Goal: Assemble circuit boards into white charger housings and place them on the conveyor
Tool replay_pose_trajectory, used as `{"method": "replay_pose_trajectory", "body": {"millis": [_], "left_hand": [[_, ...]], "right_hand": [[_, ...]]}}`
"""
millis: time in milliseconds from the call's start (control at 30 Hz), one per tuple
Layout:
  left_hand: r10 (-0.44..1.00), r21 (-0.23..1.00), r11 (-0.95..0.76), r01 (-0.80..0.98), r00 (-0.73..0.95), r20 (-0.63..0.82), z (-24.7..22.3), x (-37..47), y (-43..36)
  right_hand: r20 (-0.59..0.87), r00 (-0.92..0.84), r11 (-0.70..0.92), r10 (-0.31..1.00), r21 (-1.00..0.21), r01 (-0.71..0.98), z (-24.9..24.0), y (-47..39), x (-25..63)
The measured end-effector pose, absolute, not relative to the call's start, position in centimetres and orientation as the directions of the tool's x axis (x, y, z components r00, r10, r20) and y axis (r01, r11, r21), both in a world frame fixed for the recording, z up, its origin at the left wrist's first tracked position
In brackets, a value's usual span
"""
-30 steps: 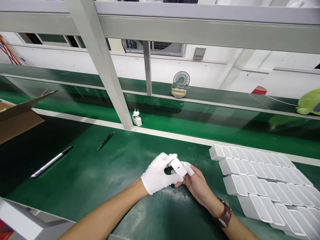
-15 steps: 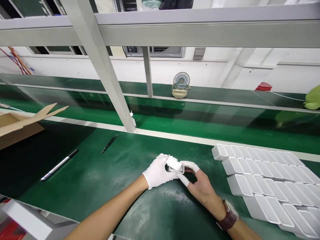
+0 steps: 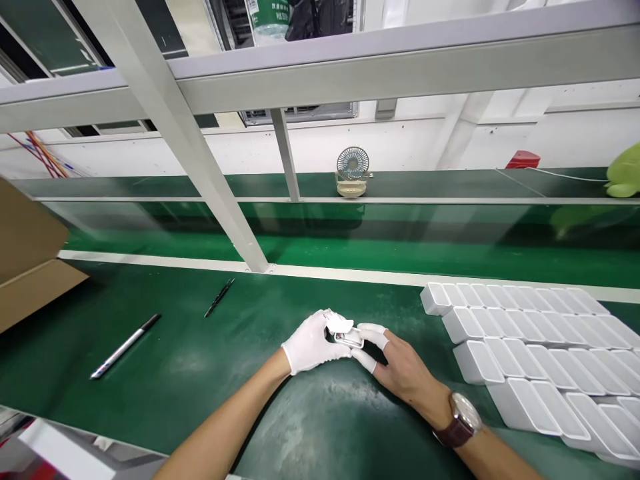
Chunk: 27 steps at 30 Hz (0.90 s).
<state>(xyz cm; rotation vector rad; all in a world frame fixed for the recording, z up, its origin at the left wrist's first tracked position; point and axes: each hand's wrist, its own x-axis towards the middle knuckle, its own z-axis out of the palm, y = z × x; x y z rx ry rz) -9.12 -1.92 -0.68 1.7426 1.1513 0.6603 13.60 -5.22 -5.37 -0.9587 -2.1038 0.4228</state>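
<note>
Both hands meet over the green table around a small white case (image 3: 349,337) with a raised white flap or lid on its upper left. My left hand (image 3: 311,343), in a white glove, is closed on the case's left side, its thumb along the near edge. Finger cots cover the thumb and fingertips of my right hand (image 3: 400,367), which pinches the right end of the case. Something small shows inside the case, too tiny to name. To the right, rows of white plastic trays (image 3: 521,363) stand on the table.
A silver marker (image 3: 125,347) and a black pen (image 3: 219,298) lie on the left. An open cardboard box (image 3: 35,287) stands at the far left. A slanting metal post (image 3: 200,160) rises behind. A small fan (image 3: 353,173) sits on the back ledge.
The camera view has shifted and tilted. Both hands still hold the white case, which now shows more of its open inside under the raised flap.
</note>
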Motion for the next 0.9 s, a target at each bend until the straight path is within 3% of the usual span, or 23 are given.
{"method": "replay_pose_trajectory", "body": {"millis": [200,567,733,900], "left_hand": [[0.926,0.89,-0.071,0.451,0.362,-0.11,-0.9,-8.7,-2.2],[0.929,0.869,-0.128,0.478,0.364,-0.063,-1.1,-8.8,-2.3],[0.926,0.858,-0.159,0.488,0.375,-0.042,-1.0,-8.7,-2.3],[0.932,0.862,-0.126,0.491,0.356,-0.067,-0.9,-8.7,-2.4]], "right_hand": [[0.518,-0.44,0.679,0.734,-0.585,0.443,-4.3,-5.0,13.8],[0.435,-0.387,0.547,0.813,-0.798,0.254,-3.4,-4.9,13.4],[0.425,-0.42,0.574,0.802,-0.741,0.347,-3.6,-5.1,13.6],[0.552,-0.443,0.708,0.707,-0.554,0.439,-4.1,-5.1,13.8]]}}
